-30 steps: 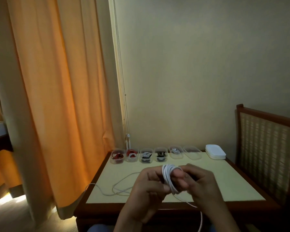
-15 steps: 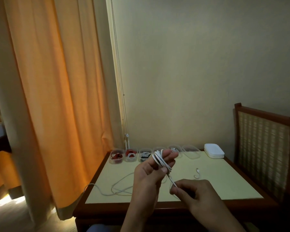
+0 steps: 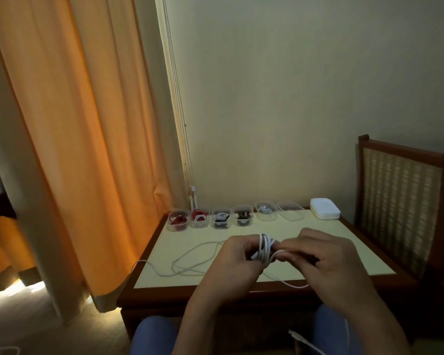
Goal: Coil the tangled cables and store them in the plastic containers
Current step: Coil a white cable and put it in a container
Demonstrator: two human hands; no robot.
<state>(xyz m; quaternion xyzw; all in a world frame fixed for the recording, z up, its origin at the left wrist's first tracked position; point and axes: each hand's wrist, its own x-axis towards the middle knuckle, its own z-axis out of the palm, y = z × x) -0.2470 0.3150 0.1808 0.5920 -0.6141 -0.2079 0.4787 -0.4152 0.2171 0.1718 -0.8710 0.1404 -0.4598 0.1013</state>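
Item: white cable (image 3: pixel 265 248), several loops wound round left hand (image 3: pixel 237 262), gripped above counter (image 3: pixel 344 242). Change: right hand (image 3: pixel 326 260), pinching the strand, has returned to the coil; 1 more loop laid. Slack remains; 1 container (image 3: pixel 291 214) appears empty.

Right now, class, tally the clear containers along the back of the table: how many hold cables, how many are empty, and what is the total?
Containers holding cables: 5
Empty container: 1
Total: 6
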